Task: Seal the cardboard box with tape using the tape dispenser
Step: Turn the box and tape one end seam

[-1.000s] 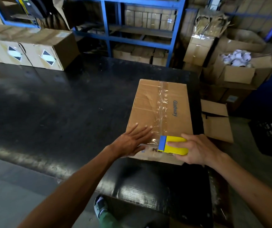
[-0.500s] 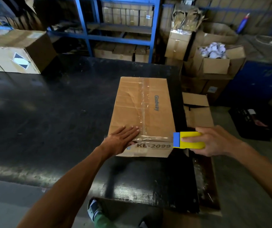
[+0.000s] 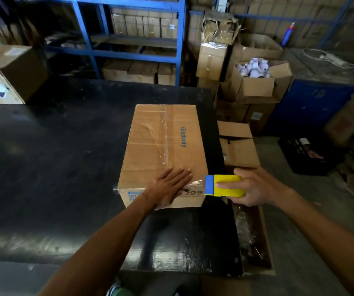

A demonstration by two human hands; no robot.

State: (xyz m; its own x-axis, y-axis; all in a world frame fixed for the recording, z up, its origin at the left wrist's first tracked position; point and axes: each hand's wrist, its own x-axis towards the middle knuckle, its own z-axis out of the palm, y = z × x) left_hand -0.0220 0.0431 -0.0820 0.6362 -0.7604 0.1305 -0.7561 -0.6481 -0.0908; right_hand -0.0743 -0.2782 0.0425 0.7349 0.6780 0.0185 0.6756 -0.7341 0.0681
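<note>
A closed cardboard box (image 3: 150, 142) printed "Glodway" lies on the black table (image 3: 54, 167), with a clear tape strip running along its top seam. My left hand (image 3: 170, 185) presses flat, fingers spread, on the box's near top edge and front face. My right hand (image 3: 255, 186) grips a yellow and blue tape dispenser (image 3: 225, 185) just off the box's near right corner. A short stretch of clear tape runs from the dispenser's blue end across the near edge under my left hand.
Another brown box (image 3: 7, 71) sits at the table's far left. Blue shelving (image 3: 129, 39) with cartons stands behind. Open cartons, one with white rolls (image 3: 255, 69), and a black crate (image 3: 308, 154) crowd the floor at right. An open box (image 3: 250, 236) lies by the table's right edge.
My right hand has pulled the dispenser rightward from the box's top seam to beyond its near right corner. My left hand slid toward the near edge, over the tape.
</note>
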